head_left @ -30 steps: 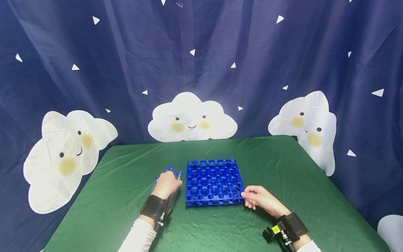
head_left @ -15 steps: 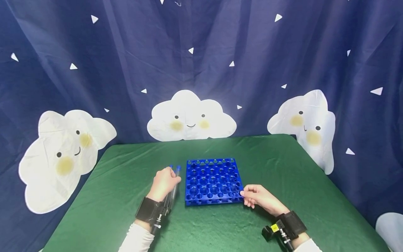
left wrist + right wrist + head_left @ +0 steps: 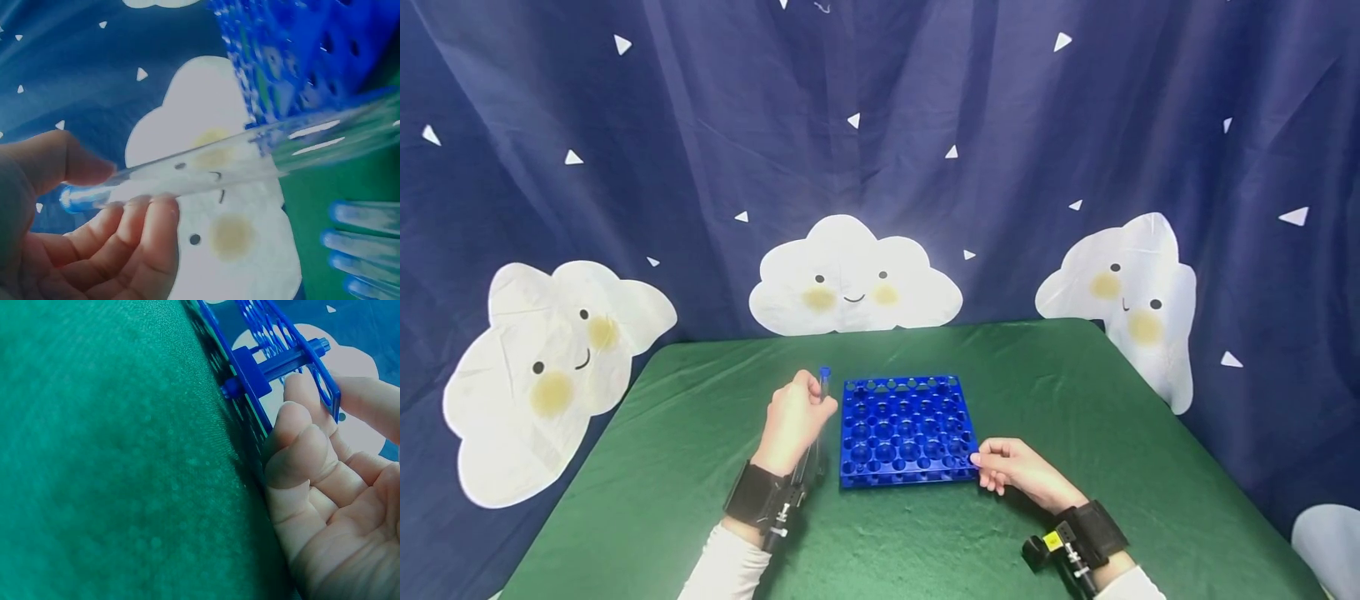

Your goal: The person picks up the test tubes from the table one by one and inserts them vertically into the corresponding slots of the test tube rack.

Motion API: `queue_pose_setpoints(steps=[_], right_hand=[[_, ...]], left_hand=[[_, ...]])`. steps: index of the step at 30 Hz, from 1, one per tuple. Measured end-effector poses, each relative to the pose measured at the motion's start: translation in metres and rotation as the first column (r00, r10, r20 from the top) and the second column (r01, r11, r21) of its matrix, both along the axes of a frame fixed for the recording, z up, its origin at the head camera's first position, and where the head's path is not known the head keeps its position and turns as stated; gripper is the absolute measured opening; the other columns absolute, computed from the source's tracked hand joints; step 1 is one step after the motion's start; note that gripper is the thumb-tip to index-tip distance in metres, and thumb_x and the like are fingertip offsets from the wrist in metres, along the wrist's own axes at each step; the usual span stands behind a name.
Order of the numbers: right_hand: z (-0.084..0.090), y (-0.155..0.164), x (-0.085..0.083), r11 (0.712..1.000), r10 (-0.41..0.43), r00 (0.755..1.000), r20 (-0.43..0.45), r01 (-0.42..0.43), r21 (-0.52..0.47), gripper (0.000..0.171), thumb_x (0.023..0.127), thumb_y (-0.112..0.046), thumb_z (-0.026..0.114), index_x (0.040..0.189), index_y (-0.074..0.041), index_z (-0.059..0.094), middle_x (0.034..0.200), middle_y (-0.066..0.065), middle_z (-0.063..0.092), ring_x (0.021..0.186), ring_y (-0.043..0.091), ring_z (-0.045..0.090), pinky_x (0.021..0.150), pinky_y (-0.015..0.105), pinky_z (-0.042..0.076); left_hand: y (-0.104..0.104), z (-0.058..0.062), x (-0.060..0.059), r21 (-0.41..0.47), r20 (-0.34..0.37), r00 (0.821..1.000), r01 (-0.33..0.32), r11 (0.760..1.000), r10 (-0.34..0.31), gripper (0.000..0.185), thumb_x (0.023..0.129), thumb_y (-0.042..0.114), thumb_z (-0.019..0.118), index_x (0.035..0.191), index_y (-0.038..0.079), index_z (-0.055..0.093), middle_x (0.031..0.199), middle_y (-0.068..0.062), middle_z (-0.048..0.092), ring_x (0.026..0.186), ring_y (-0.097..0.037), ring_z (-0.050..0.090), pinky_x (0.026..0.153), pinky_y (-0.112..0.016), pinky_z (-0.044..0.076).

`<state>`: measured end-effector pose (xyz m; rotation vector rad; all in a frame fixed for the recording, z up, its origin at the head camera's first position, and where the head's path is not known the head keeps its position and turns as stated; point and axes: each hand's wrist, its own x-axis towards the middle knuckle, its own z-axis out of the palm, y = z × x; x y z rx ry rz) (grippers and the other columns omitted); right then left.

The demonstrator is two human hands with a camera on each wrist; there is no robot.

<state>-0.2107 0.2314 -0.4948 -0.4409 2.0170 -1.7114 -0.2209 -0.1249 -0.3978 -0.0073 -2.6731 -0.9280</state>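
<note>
Between thumb and fingers, my left hand [image 3: 793, 422] pinches a clear test tube [image 3: 206, 164] near its blue cap [image 3: 825, 372]. The tube is held just left of the blue test tube rack [image 3: 908, 477], its lower end running past the rack's side in the left wrist view. My right hand [image 3: 1021, 473] grips the near right corner of the rack, thumb on the top plate and a fingertip under it, as the right wrist view [image 3: 337, 481] shows. The other right fingers curl below the top plate. Round holes cover the rack, which stands on the cloth.
Several more blue-capped tubes [image 3: 356, 240] lie on the green cloth [image 3: 910, 542], mostly hidden behind my left hand in the head view. A dark blue curtain [image 3: 880, 167] with white clouds hangs behind the table.
My left hand has closed on one tube among those lying on the cloth and raised it, cap upward, beside the rack. The right hand stays at the rack's corner.
</note>
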Motion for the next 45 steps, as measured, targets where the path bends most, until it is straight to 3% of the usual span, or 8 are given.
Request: queue_pose_setpoints(steps=[7, 11, 16, 25, 38, 45], right_hand=[[0.000, -0.001, 0.000, 1.000, -0.001, 1.000, -0.007, 0.001, -0.002, 0.030, 0.098, -0.023, 0.057, 0.091, 0.006, 0.053, 0.074, -0.001, 0.064, 0.061, 0.007, 0.057, 0.053, 0.018, 0.049], [0.001, -0.001, 0.001, 1.000, 0.006, 1.000, -0.020, -0.006, -0.009, 0.031, 0.098, -0.021, 0.056, 0.092, 0.010, 0.052, 0.074, -0.001, 0.064, 0.061, 0.007, 0.058, 0.053, 0.018, 0.049], [0.001, -0.002, 0.001, 1.000, -0.003, 1.000, -0.013, 0.003, -0.002, 0.028, 0.097, -0.022, 0.058, 0.090, 0.005, 0.053, 0.074, 0.000, 0.064, 0.061, 0.007, 0.057, 0.053, 0.018, 0.049], [-0.001, -0.001, 0.000, 1.000, -0.007, 1.000, -0.006, 0.008, 0.006, 0.027, 0.097, -0.022, 0.058, 0.090, 0.004, 0.054, 0.074, 0.000, 0.064, 0.060, 0.007, 0.057, 0.053, 0.018, 0.049], [0.001, 0.000, 0.000, 1.000, -0.017, 1.000, -0.002, 0.017, 0.012, 0.032, 0.097, -0.022, 0.058, 0.092, 0.009, 0.052, 0.073, 0.000, 0.064, 0.060, 0.006, 0.057, 0.053, 0.019, 0.049], [0.001, -0.001, 0.000, 1.000, -0.017, 1.000, -0.015, 0.017, 0.018, 0.029, 0.097, -0.021, 0.057, 0.091, 0.007, 0.053, 0.073, 0.001, 0.064, 0.059, 0.007, 0.057, 0.053, 0.018, 0.049]], left_hand=[[0.014, 0.014, -0.001, 0.084, -0.149, 0.989, 0.008, 0.996, 0.004, 0.018, 0.078, 0.018, 0.069, 0.085, 0.011, 0.054, 0.079, -0.003, 0.062, 0.072, -0.022, 0.059, 0.067, -0.037, 0.049], [0.023, 0.019, -0.005, 0.126, -0.189, 0.982, 0.031, 0.992, -0.007, 0.018, 0.078, 0.018, 0.069, 0.086, 0.011, 0.054, 0.080, -0.003, 0.063, 0.074, -0.021, 0.060, 0.069, -0.038, 0.050], [0.036, 0.025, -0.008, 0.178, -0.226, 0.974, 0.070, 0.981, -0.029, 0.018, 0.078, 0.017, 0.069, 0.088, 0.011, 0.055, 0.081, -0.003, 0.065, 0.075, -0.021, 0.061, 0.069, -0.036, 0.051], [0.063, 0.027, -0.011, 0.254, -0.240, 0.966, 0.161, 0.954, -0.099, 0.019, 0.079, 0.017, 0.069, 0.091, 0.012, 0.054, 0.083, -0.002, 0.064, 0.075, -0.016, 0.061, 0.070, -0.032, 0.052], [0.112, 0.023, -0.019, 0.265, -0.242, 0.945, 0.283, 0.922, -0.221, 0.019, 0.080, 0.014, 0.069, 0.091, 0.011, 0.054, 0.085, -0.001, 0.063, 0.075, -0.013, 0.061, 0.069, -0.025, 0.052], [0.136, 0.017, -0.022, 0.270, -0.269, 0.921, 0.354, 0.896, -0.283, 0.019, 0.080, 0.012, 0.069, 0.091, 0.010, 0.053, 0.085, -0.003, 0.062, 0.075, -0.014, 0.061, 0.068, -0.022, 0.052]])
